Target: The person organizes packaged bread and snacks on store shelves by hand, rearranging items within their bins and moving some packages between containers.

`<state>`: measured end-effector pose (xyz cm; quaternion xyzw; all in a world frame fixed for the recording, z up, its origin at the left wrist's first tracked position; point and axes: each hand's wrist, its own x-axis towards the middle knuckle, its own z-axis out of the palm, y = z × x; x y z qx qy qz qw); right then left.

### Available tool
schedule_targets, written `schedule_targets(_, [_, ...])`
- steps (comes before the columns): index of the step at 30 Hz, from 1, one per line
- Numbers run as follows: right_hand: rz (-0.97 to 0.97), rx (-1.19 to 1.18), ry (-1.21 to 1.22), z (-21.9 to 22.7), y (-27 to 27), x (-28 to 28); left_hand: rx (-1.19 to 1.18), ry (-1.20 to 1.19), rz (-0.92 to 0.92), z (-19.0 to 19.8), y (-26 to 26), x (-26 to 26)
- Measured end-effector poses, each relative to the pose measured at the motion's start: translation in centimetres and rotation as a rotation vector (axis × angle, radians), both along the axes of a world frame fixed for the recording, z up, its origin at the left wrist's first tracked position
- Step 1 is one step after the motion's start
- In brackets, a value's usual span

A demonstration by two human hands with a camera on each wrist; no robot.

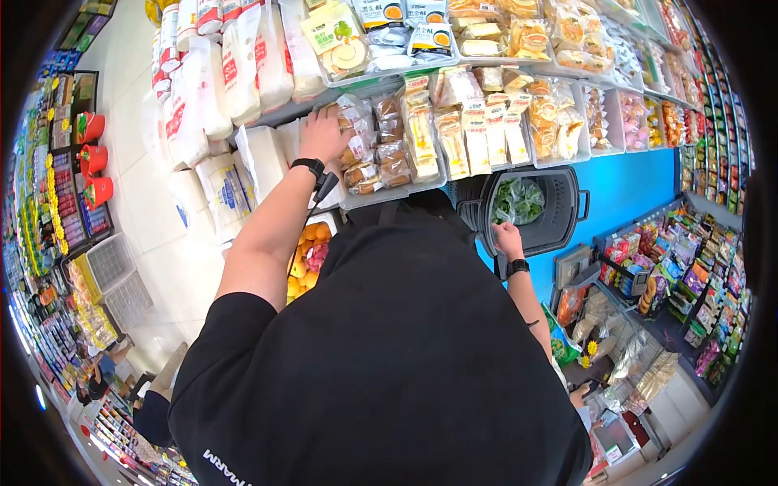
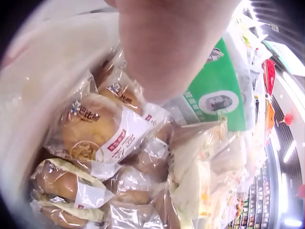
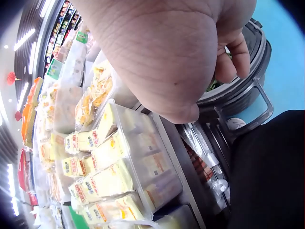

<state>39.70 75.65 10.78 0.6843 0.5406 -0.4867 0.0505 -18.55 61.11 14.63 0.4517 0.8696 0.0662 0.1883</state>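
My left hand (image 1: 324, 134) lies at the left end of a clear tray (image 1: 393, 193) of wrapped buns (image 1: 356, 150), fingers stretched forward. In the left wrist view a digit (image 2: 164, 52) reaches over the bagged buns (image 2: 90, 126), partly covering them. The right hand (image 1: 508, 240) hangs at the near rim of a dark shopping basket (image 1: 559, 231), fingers loosely bent with no held item showing. Inside the basket lies a bag of leafy greens (image 1: 519, 201). The right wrist view shows the bent fingers (image 3: 233, 59) above the basket's side.
Packaged sandwiches (image 1: 494, 134) and more snack trays (image 1: 559, 121) run along the display to the right. White paper packs (image 1: 223, 194) stand at left. Below the left arm sits a box of oranges (image 1: 308, 243). Crowded snack racks (image 1: 673, 275) stand at right.
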Motion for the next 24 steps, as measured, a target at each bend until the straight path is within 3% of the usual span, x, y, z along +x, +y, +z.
schedule_targets(14, [0.002, 0.025, 0.019, -0.2, -0.5, -0.6, -0.055, -0.088, -0.175, -1.5, -0.3, 0.5])
schedule_targets(16, [0.016, 0.03, 0.022, -0.2, -0.5, -0.7, 0.183, -0.047, -0.067, -0.9, 0.2, -0.3])
schedule_targets(20, [0.022, 0.043, 0.017, -0.4, -0.4, -0.4, 0.159, -0.029, 0.071, -2.0, 0.9, -0.7])
schedule_targets(24, [0.008, 0.036, 0.039, -0.2, -0.5, -0.3, 0.111, -0.001, 0.067, -1.8, 1.1, 0.8])
